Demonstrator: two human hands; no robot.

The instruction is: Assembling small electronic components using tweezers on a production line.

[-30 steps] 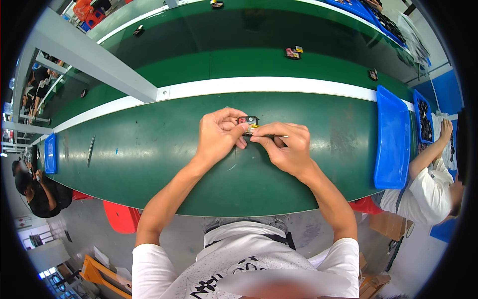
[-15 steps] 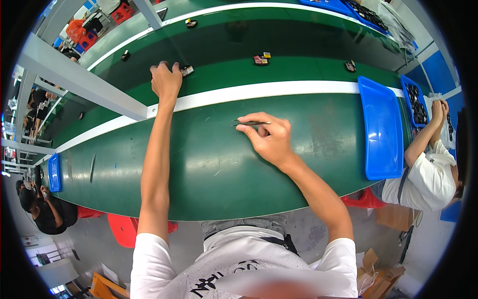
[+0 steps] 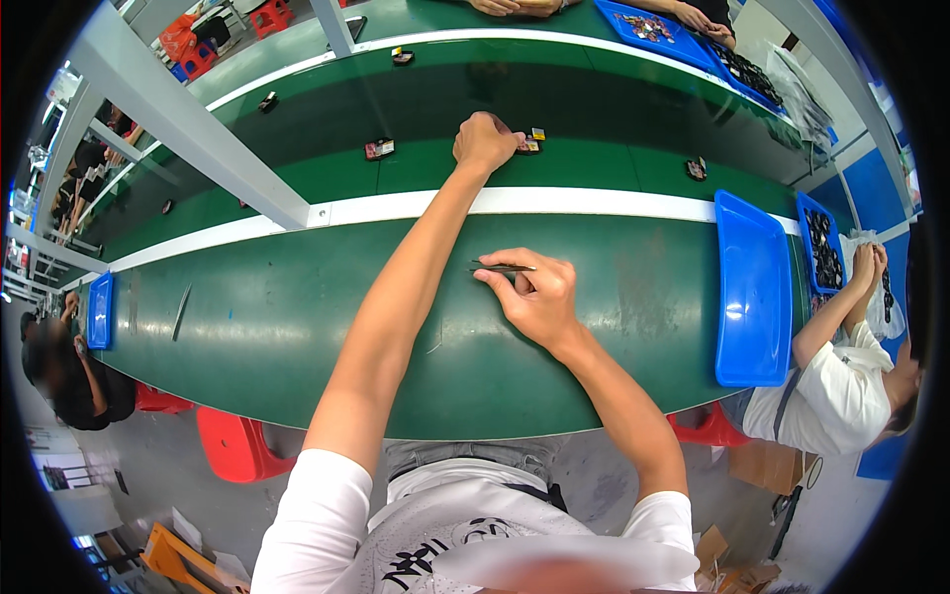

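My left hand (image 3: pixel 485 145) reaches far forward over the white rail onto the green strip. Its fingers are curled, partly hidden behind the hand, and meet the left side of a small black part (image 3: pixel 529 146) with pink and yellow patches. A similar part (image 3: pixel 379 148) lies left of that hand. Above the green table (image 3: pixel 297 327), my right hand (image 3: pixel 542 295) pinches dark tweezers (image 3: pixel 507 267), whose tips point left.
A large blue tray (image 3: pixel 754 297) stands at the right; a small one (image 3: pixel 100 312) is at the far left. Loose tweezers (image 3: pixel 182 312) lie on the left. A grey post (image 3: pixel 198 119) crosses the left side. Co-workers sit at both sides, with other hands (image 3: pixel 510 6) across the line.
My left hand has moved right along the strip, from the left part to the one beside it now. The right hand still holds the tweezers in nearly the same place. The whole view has shifted slightly.
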